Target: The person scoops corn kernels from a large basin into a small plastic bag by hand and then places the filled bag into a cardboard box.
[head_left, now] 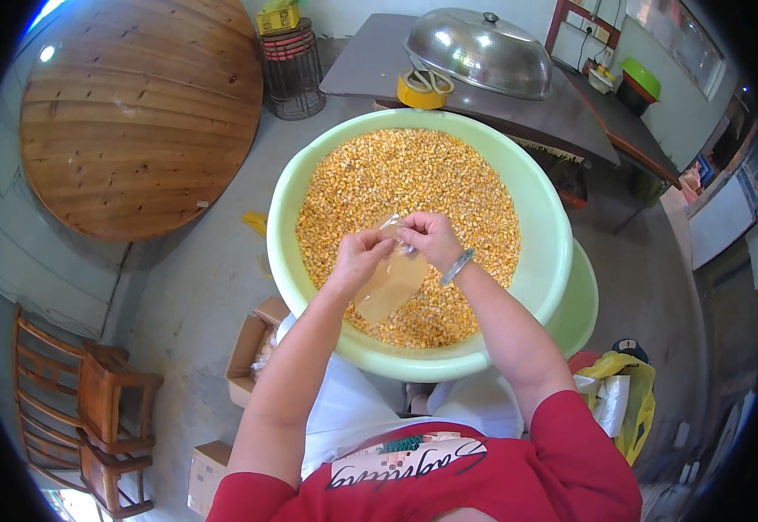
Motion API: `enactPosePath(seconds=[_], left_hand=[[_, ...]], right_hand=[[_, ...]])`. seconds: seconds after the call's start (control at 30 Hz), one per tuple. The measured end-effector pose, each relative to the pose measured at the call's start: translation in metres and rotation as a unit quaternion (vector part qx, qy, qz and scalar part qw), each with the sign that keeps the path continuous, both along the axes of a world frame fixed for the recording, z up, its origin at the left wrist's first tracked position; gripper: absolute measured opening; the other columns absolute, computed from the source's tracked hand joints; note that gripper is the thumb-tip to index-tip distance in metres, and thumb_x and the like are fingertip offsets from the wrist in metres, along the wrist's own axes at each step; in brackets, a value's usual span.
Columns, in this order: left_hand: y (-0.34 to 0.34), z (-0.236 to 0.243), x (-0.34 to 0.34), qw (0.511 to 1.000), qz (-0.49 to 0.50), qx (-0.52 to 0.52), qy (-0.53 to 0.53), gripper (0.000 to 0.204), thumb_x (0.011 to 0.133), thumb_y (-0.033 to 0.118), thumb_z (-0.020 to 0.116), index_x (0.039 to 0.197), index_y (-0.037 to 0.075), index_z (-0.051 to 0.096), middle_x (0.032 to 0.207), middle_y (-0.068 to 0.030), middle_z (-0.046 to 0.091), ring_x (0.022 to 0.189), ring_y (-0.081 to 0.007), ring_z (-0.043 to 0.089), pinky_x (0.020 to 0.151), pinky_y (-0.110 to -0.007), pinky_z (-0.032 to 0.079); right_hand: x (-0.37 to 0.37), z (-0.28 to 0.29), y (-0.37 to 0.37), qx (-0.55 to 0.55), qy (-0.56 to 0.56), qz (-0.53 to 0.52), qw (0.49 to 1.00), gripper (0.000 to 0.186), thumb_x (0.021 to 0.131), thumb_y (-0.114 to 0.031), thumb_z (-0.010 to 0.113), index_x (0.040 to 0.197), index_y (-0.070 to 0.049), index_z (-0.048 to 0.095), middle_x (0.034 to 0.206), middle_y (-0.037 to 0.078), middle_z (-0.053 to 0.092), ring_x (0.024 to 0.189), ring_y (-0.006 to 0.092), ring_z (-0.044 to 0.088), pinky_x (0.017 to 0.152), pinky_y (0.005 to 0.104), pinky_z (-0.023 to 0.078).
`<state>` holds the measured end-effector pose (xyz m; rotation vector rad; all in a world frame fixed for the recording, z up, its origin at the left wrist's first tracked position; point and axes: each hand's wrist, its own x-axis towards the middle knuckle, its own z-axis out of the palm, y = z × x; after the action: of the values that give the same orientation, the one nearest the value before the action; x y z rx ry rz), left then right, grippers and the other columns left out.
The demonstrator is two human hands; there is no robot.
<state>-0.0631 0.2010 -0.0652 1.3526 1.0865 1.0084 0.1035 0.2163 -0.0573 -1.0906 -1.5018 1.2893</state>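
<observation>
Against yellow corn (414, 174), clear plastic bag (389, 289)

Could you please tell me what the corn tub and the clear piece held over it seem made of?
Corn tub: probably plastic, smooth, with even colour and soft sheen. Clear piece: likely thin plastic film, glossy, given its glints and translucency.

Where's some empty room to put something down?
There's bare grey tabletop left of the metal lid, and bare floor between the wooden chairs and open cardboard box. It's crowded over the corn, where the left hand and right hand hold a plastic bag.
</observation>
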Motion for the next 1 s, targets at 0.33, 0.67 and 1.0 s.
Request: enactPosePath(seconds=[0.33,0.67,1.0], left_hand=[[0.001,-0.002,-0.003,0.997,0.013,0.018,0.079,0.014,0.075,0.014,0.067,0.079,0.001,0.062,0.067,-0.0003,0.058,0.058,-0.0054,0.05,0.05,-0.02,0.037],[0.002,-0.004,-0.002,0.999,0.031,-0.026,0.013,0.017,0.074,0.015,0.069,0.077,0.0,0.063,0.064,-0.0006,0.059,0.057,-0.0065,0.052,0.053,-0.021,0.042],[0.004,-0.006,0.0,0.999,0.037,-0.023,0.033,0.023,0.069,0.021,0.072,0.068,0.001,0.062,0.058,-0.0023,0.057,0.05,-0.0079,0.05,0.047,-0.024,0.04]], right_hand=[[-0.003,0.0,-0.001,0.009,-0.031,0.015,0.999,0.007,0.079,-0.006,0.06,0.082,-0.001,0.063,0.071,0.003,0.062,0.06,0.0056,0.054,0.055,0.0208,0.045],[0.011,-0.011,0.013,0.002,0.078,-0.077,0.994,0.007,0.078,-0.005,0.06,0.081,0.001,0.063,0.068,0.001,0.061,0.058,0.0055,0.054,0.052,0.0203,0.044],[0.01,-0.007,0.01,-0.009,0.04,-0.052,0.998,0.007,0.078,-0.008,0.063,0.079,-0.001,0.064,0.067,0.001,0.06,0.056,0.0057,0.053,0.05,0.0207,0.044]])
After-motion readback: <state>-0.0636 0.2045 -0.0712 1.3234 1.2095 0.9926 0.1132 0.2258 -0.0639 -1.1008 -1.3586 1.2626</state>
